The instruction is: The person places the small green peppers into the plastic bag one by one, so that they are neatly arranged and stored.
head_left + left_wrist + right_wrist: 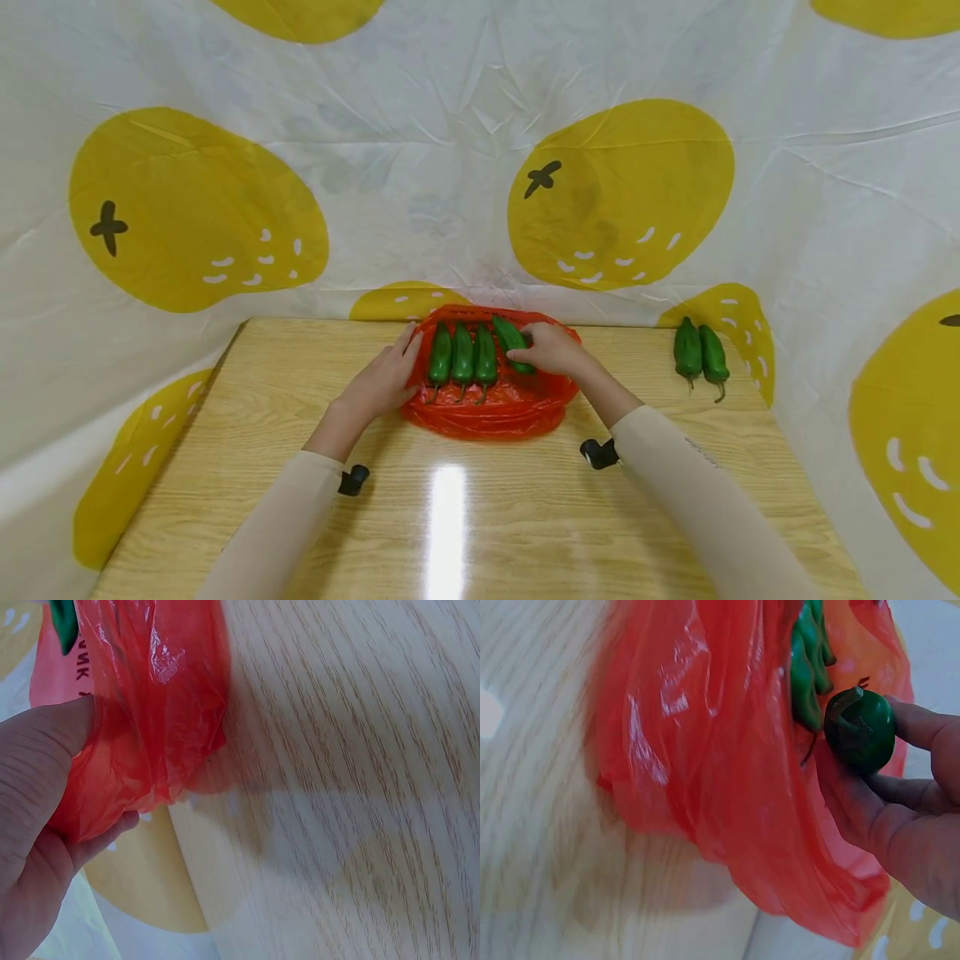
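A red plastic bag point(517, 417) lies spread on the table, with three green peppers point(462, 354) side by side on it, stems toward me. My right hand point(553, 348) holds another green pepper point(512, 337) at the right of that row, tilted. The right wrist view shows this pepper point(860, 731) stem-end on, between the thumb and fingers. At the bag's left side, my left hand point(381, 379) grips the plastic; in the left wrist view the thumb point(56, 735) lies on one side of the bag point(157, 712) and a finger shows beyond its edge.
Two more green peppers point(687, 352) lie at the table's back right, close to the cloth. A white cloth point(420, 208) printed with large yellow fruit hangs behind the table point(300, 358) and at both sides. A bright light reflection falls on the front of the wood.
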